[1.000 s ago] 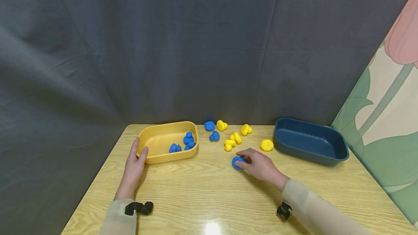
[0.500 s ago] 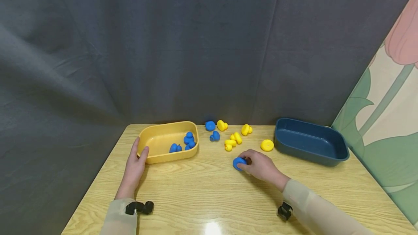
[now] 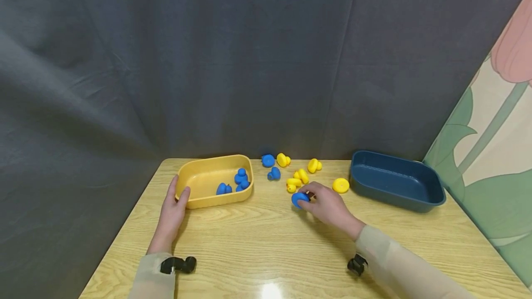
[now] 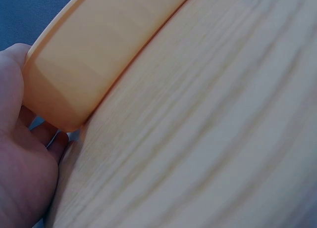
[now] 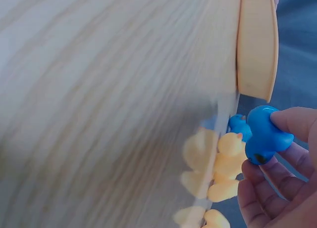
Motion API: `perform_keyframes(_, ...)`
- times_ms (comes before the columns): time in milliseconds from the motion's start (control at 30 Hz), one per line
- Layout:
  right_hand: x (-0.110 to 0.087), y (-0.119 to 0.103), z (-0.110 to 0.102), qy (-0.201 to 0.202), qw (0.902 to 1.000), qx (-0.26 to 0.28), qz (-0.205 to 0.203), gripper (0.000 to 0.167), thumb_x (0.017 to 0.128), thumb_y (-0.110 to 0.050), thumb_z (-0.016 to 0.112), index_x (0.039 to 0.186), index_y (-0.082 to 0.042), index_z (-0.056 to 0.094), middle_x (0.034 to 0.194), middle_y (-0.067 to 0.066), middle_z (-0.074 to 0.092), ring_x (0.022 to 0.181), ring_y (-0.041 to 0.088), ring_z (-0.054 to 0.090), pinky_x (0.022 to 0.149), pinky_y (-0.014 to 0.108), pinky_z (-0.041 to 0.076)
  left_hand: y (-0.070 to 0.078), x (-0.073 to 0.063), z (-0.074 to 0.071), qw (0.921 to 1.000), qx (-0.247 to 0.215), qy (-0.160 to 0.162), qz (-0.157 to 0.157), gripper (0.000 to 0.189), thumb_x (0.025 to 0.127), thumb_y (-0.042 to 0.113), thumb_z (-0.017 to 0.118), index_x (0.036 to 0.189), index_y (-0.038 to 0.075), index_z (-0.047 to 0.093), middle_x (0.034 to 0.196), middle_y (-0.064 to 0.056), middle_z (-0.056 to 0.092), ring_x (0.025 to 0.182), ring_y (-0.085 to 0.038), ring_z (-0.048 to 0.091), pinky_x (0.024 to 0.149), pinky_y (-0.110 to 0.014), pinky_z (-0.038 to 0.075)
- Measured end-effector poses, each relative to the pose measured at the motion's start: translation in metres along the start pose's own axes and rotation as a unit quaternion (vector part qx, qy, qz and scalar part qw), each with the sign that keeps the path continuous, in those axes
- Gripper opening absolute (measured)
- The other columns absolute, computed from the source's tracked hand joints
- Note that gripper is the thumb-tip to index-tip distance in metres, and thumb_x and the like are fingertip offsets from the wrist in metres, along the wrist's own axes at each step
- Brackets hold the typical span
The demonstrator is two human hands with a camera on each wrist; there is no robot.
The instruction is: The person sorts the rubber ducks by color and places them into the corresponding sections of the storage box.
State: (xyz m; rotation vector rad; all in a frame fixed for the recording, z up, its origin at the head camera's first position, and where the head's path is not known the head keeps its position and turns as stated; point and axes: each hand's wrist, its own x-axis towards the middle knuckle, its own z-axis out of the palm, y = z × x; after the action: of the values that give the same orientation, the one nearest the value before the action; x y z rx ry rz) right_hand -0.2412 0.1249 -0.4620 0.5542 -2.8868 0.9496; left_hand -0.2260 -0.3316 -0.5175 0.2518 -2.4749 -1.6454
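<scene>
My right hand (image 3: pixel 332 206) pinches a blue rubber duck (image 3: pixel 298 200) between thumb and fingers, in front of the cluster of yellow ducks. In the right wrist view the blue duck (image 5: pixel 265 129) is tilted, its head toward the fingertips, above the tabletop. My left hand (image 3: pixel 171 211) holds the near-left corner of a yellow tray (image 3: pixel 220 201), thumb at the rim and fingers along its end. The left wrist view has the tray wall (image 4: pixel 89 55) resting on the table, with my left hand (image 4: pixel 25 168) around its corner. Three blue ducks (image 3: pixel 241 176) lie inside the tray.
Two blue ducks (image 3: pixel 274 173) and several yellow ducks (image 3: pixel 301 176) lie near the table's back edge. One yellow duck (image 3: pixel 341 185) shows its flat base beside a dark blue tray (image 3: pixel 390 197) at the right. A grey curtain (image 3: pixel 266 59) hangs behind the table (image 3: pixel 232 248).
My right hand has closed on the blue duck and lifted it, moving slightly back and left toward the yellow ducks. My left hand and the yellow tray have stayed in place.
</scene>
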Motion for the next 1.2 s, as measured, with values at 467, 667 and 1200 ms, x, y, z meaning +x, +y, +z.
perform_keyframes(467, 0.023, -0.031, 0.008, 0.032, 0.9981, 0.038, -0.036, 0.021, 0.099, -0.024, 0.087, 0.117, -0.015, 0.081, 0.111, -0.003, 0.074, 0.105, 0.029, 0.070, 0.093, 0.047, 0.058, 0.000, -0.001, 0.000, 1.0000, 0.008, 0.002, 0.003, 0.085, 0.115, 0.058, 0.048, 0.180, 0.026, 0.003, 0.185, -0.010, 0.005, 0.170, -0.033, 0.002, 0.136, -0.057, 0.008)
perform_keyframes(667, 0.036, -0.046, 0.018, 0.040, 0.9960, 0.055, -0.057, 0.022, 0.099, -0.022, 0.087, 0.118, -0.014, 0.081, 0.116, -0.001, 0.074, 0.105, 0.028, 0.071, 0.093, 0.047, 0.059, 0.000, -0.001, 0.000, 1.0000, 0.009, 0.001, 0.002, 0.085, 0.116, 0.057, 0.048, 0.180, 0.026, 0.003, 0.185, -0.008, 0.004, 0.170, -0.033, 0.002, 0.136, -0.058, 0.008)
perform_keyframes(1200, 0.061, -0.082, 0.039, 0.049, 0.9922, 0.090, -0.072, 0.023, 0.100, -0.022, 0.086, 0.121, -0.012, 0.081, 0.116, 0.002, 0.075, 0.109, 0.032, 0.071, 0.095, 0.045, 0.060, -0.002, -0.001, 0.000, 1.0000, 0.006, -0.001, 0.005, 0.086, 0.115, 0.059, 0.048, 0.180, 0.028, 0.002, 0.185, -0.009, 0.004, 0.170, -0.034, 0.002, 0.136, -0.058, 0.008)
